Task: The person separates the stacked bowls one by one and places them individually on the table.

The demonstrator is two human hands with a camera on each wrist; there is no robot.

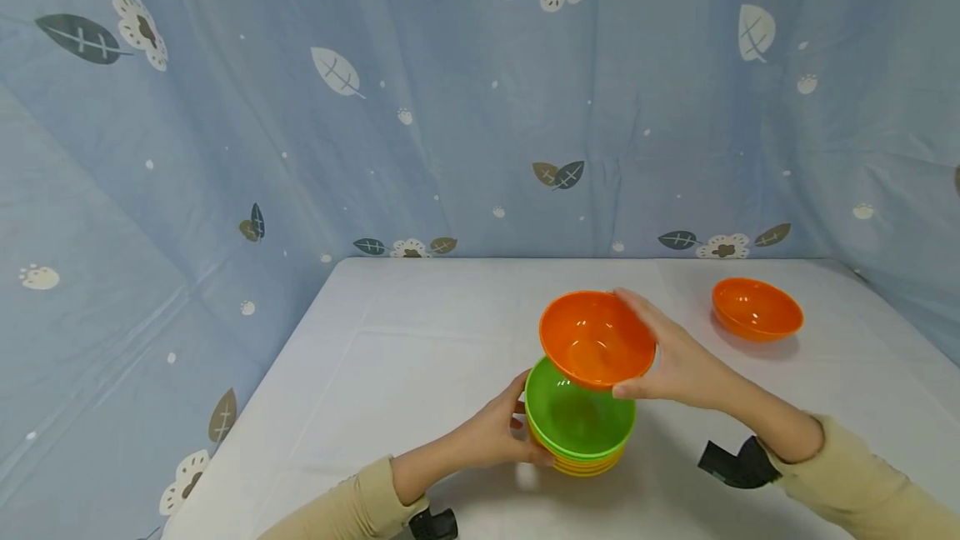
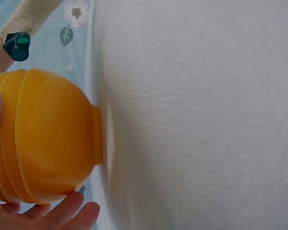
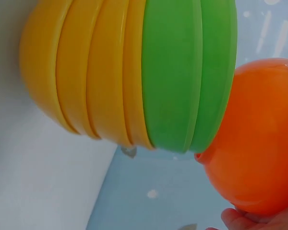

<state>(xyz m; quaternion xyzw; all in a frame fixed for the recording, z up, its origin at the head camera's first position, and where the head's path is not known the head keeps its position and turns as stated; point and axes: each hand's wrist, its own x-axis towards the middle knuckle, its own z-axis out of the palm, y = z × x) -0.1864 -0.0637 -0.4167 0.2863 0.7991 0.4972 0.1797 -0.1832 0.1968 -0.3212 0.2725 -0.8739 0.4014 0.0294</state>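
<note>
A stack of bowls stands on the white table, with green bowls (image 1: 577, 419) on top of several yellow bowls (image 3: 105, 72). My left hand (image 1: 495, 433) grips the stack from its left side, thumb and fingers around the yellow bowls (image 2: 57, 134). Just above the stack, my right hand (image 1: 678, 365) holds an orange bowl (image 1: 596, 340) by its right side, thumb near the front and fingers behind. That bowl is tilted, and its base (image 3: 201, 157) is close to the green rim; whether they touch I cannot tell.
Another orange bowl (image 1: 757, 311) sits at the table's back right, apart from the stack. The white-covered table (image 1: 420, 340) ends at a blue patterned curtain (image 1: 450, 107) behind and at the sides.
</note>
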